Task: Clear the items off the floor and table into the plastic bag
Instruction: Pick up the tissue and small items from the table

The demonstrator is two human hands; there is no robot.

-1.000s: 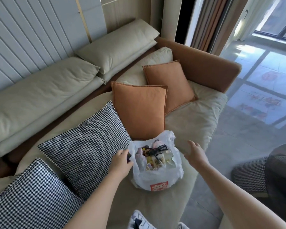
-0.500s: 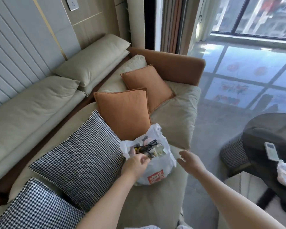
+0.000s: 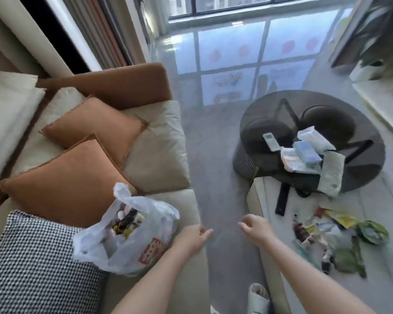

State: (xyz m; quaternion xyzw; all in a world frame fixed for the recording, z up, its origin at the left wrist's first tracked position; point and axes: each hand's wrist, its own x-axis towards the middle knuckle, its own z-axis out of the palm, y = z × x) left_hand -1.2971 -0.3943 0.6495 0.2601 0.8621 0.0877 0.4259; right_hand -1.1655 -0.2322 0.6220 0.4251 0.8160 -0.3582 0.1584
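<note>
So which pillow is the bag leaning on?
The plastic bag sits against the nearer orange pillow. The other orange pillow lies farther back, and the checkered pillow is beside the bag.

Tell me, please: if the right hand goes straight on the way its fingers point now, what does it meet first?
Probably nothing soon. The right hand points left toward the left hand, with bare floor showing between them; depth is unclear.

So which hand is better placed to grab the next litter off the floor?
Probably the right hand: it hangs open nearer the floor litter, while the left hand sits beside the plastic bag on the sofa.
</note>
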